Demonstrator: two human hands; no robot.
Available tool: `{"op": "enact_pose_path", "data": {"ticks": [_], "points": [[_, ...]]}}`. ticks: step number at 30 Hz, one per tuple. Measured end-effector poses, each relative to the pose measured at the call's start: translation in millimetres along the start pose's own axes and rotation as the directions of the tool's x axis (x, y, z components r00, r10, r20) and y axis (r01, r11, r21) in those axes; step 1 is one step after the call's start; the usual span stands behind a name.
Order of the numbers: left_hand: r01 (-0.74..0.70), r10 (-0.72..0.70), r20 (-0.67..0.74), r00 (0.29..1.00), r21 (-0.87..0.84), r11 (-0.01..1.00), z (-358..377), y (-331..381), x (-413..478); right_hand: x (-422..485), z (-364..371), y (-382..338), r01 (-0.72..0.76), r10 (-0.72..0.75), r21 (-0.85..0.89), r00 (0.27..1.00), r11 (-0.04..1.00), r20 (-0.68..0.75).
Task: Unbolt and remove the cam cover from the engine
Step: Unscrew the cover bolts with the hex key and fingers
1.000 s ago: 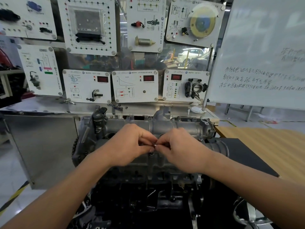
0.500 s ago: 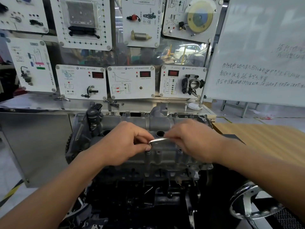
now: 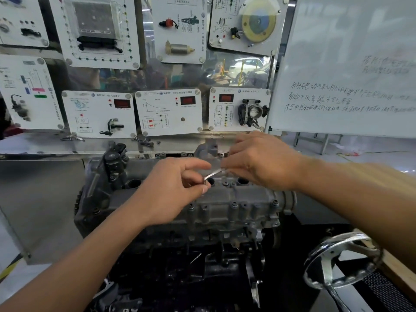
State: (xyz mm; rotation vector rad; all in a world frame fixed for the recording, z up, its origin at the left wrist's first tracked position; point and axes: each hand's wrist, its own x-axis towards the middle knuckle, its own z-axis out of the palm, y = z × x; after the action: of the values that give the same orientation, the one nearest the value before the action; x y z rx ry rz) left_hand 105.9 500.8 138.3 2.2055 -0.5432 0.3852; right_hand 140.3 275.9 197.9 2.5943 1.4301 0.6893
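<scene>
Left hand (image 3: 173, 192), grip pinching lower end of silver bolt (image 3: 212, 174), held above cam cover (image 3: 227, 199). Right hand (image 3: 258, 163), grip pinching bolt's upper end, blurred. Cam cover sits on engine (image 3: 180, 262), mid-frame, front-edge bolts (image 3: 233, 204) in place along its rim. Judgement: one bolt out, several to go, cover not yet lifted.
</scene>
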Motion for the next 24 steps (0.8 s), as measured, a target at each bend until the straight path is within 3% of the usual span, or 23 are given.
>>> {"op": "enact_pose_path", "data": {"ticks": [5, 9, 16, 24], "points": [[-0.084, 0.076, 0.133, 0.988, 0.05, 0.995, 30.2, 20.3, 21.1, -62.9, -8.3, -6.3, -0.243, 0.225, 0.235, 0.969, 0.941, 0.101], [-0.123, 0.105, 0.227, 0.968, 0.069, 0.99, 43.9, 24.2, 31.0, -83.6, 4.8, -21.7, -0.344, 0.347, 0.306, 0.937, 0.888, 0.044], [-0.17, 0.15, 0.256, 0.955, 0.058, 0.984, 42.1, 13.2, 33.0, -80.4, 22.9, -37.2, -0.415, 0.449, 0.408, 0.893, 0.813, 0.015], [-0.211, 0.194, 0.221, 0.956, 0.057, 0.976, 46.0, 6.6, 30.0, -77.0, 26.9, -45.3, -0.458, 0.49, 0.391, 0.871, 0.798, 0.019]]}}
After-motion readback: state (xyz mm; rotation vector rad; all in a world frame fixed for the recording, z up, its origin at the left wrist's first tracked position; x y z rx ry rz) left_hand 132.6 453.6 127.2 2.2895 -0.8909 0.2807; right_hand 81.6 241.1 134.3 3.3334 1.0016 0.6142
